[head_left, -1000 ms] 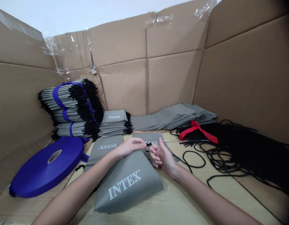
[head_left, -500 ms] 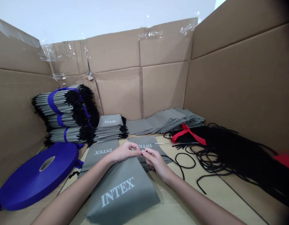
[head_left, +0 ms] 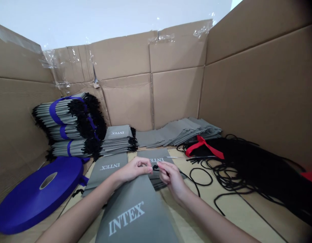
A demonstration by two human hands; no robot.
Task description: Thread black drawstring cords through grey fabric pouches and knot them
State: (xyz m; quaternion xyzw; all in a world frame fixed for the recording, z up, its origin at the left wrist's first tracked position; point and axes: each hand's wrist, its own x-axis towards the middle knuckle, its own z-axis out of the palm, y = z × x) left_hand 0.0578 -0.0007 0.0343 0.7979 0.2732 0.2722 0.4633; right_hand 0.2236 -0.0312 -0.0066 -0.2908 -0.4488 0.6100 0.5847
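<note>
A grey INTEX fabric bag (head_left: 135,212) lies in front of me with its top edge between my hands. My left hand (head_left: 132,169) pinches that top edge, fingers closed. My right hand (head_left: 171,175) is closed in a pinch on a black cord (head_left: 193,179) at the bag's opening; the cord trails off to the right. A thin metal threading rod (head_left: 181,157) lies just beyond my hands on another grey bag (head_left: 151,157).
Bundles of finished bags (head_left: 67,125) tied with purple strap are stacked at the left, a loose stack (head_left: 118,139) beside them. A purple strap roll (head_left: 36,194) lies front left. Flat grey bags (head_left: 178,131) fan out at the back. Black cords (head_left: 249,165) with a red tie (head_left: 203,145) cover the right. Cardboard walls (head_left: 259,87) surround everything.
The bag has slid toward me and sits lower in view. My right hand has shifted from a fist near the rod to pinching the cord close against my left fingers.
</note>
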